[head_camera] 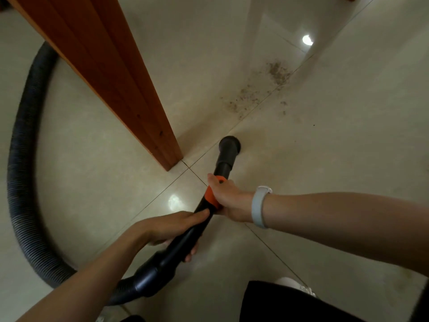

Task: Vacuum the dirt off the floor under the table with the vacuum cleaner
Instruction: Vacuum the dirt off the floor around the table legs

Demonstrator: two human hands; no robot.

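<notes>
A black vacuum wand [223,162] with an orange collar [210,196] points away from me, its round nozzle [229,145] on the pale tiled floor. My right hand [226,197] grips the wand at the orange collar. Lower down, my left hand [176,226] grips the black tube. A ribbed grey hose [21,159] curves off to the left and behind the wooden table leg [130,89]. Brown dirt [262,89] is scattered on the tiles beyond the nozzle, up and to the right, apart from it.
The orange-brown table leg meets the floor just left of the nozzle. A pale second leg [253,15] stands at the top. My dark-clothed knee [290,303] and a white shoe [301,289] are at the bottom right. Tile joints cross under the wand.
</notes>
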